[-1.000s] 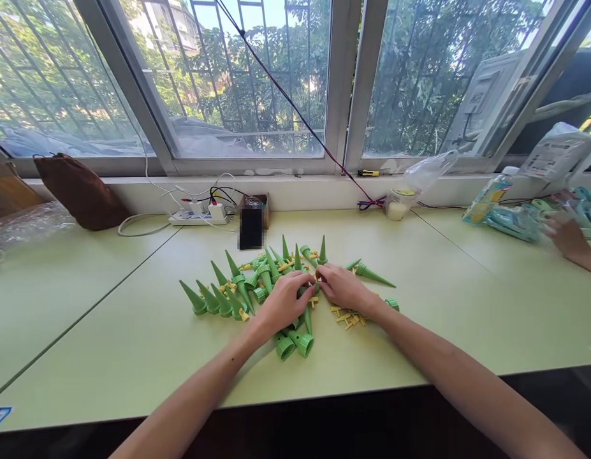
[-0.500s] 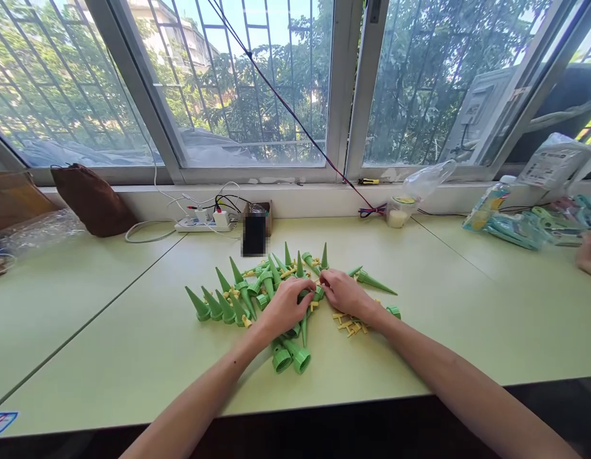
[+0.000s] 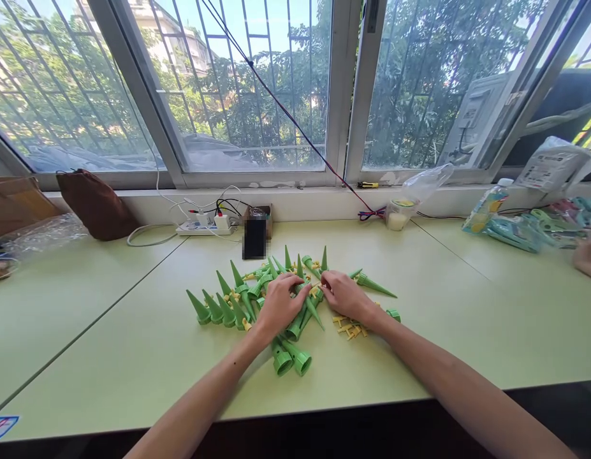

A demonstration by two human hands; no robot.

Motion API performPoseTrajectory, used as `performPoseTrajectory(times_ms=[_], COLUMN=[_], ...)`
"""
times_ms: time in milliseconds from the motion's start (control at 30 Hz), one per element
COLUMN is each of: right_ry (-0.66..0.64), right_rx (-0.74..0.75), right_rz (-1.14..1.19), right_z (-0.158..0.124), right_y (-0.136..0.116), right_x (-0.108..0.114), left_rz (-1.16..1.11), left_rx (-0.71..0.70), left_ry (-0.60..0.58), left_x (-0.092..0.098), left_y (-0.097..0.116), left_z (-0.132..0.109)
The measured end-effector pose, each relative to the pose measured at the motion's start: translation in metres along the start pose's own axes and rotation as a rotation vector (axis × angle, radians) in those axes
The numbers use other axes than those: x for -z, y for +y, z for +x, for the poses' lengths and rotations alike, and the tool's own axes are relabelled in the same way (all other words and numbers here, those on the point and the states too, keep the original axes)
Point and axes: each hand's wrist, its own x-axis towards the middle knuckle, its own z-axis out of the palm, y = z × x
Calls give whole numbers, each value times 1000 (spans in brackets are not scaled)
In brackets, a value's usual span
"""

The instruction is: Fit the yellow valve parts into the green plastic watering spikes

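My left hand (image 3: 282, 305) is closed on a green plastic watering spike (image 3: 315, 312), whose tapered point slants down to the right. Just right of it, the fingers of my right hand (image 3: 345, 294) are pinched together; a bit of yellow shows by their tips, but what they hold is mostly hidden. More green spikes lie heaped around and under my left hand, mixed with small yellow valve pieces. Several spikes stand upright on their caps (image 3: 199, 315) at the left. Yellow T-shaped valves (image 3: 350, 328) lie in a small pile below my right hand.
Two spikes (image 3: 301, 363) lie near the table's front edge. Toward the window are a power strip (image 3: 199, 229), a small box with a dark blurred panel (image 3: 255, 239), a lidded cup (image 3: 398, 217) and a bottle (image 3: 486, 204). Another person's hand (image 3: 589, 255) is at the far right.
The spike in my left hand has turned; its cap end faced my right hand before, and its point now slants down to the right. My right hand has barely moved.
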Motion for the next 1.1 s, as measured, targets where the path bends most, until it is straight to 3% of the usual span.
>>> performPoseTrajectory(times_ms=[567,1100], right_ry=[35,252], right_rx=[-20,91], right_rz=[28,523], right_z=[1,1], right_y=[-1,-9], right_x=[1,3], left_rz=[-91,-78], left_rx=[8,42], left_ry=[54,76], left_x=[0,2], left_y=[-2,-1], left_z=[0,1])
